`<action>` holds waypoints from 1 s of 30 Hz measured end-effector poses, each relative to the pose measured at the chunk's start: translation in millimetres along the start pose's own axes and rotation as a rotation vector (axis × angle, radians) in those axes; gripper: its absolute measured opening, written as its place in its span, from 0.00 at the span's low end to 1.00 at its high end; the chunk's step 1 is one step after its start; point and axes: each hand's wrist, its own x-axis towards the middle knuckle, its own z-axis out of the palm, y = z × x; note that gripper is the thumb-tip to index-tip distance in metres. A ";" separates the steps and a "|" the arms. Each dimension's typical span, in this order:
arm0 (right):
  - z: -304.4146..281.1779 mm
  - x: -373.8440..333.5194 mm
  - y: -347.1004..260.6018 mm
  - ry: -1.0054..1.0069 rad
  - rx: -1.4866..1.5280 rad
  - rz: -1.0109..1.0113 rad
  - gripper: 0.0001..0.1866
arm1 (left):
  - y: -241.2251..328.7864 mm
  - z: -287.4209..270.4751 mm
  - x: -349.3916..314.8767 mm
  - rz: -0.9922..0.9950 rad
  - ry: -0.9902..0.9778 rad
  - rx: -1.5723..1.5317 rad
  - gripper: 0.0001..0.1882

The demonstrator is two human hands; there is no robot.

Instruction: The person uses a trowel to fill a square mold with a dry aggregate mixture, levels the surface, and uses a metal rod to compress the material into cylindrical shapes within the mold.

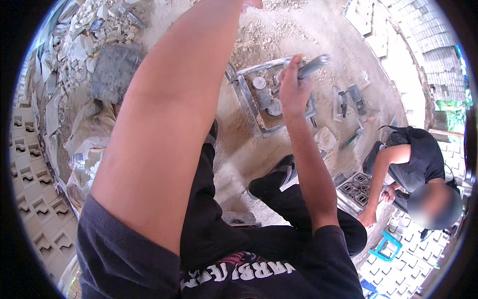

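My right hand [296,94] is closed round a grey metal bar-like tool [314,65], whose thick end sticks out to the right past the fingers. That hand is above a square metal mould frame [273,130] on the dusty ground. Inside the frame are pale round discs [259,83] and grey block-shaped pieces, partly hidden by my hand. My left arm stretches far forward across the view. Only a sliver of my left hand [252,3] shows at the top edge, so its fingers and anything in them are out of sight.
Loose sandy material [264,40] lies beyond the frame. Rubble [74,50] and a dark flat slab [117,72] are at left. Small tools [355,97] lie at right. A co-worker [416,154] crouches over a patterned mould [356,189], near a blue stool [386,245].
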 end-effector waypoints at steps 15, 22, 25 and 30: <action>-7.9 14.0 33.8 0.180 -0.277 -0.194 0.21 | -5.1 4.1 -2.9 -0.016 0.088 0.054 0.25; -20.3 31.0 34.5 0.225 -0.183 -0.178 0.27 | 26.3 3.5 -28.6 -0.012 0.154 0.097 0.27; -5.7 12.3 -22.2 0.239 -0.209 -0.118 0.31 | 16.6 2.7 -28.8 -0.061 0.106 0.020 0.27; -30.0 27.9 37.5 0.244 -0.264 -0.132 0.29 | 22.4 -0.2 -5.0 0.016 0.073 0.091 0.27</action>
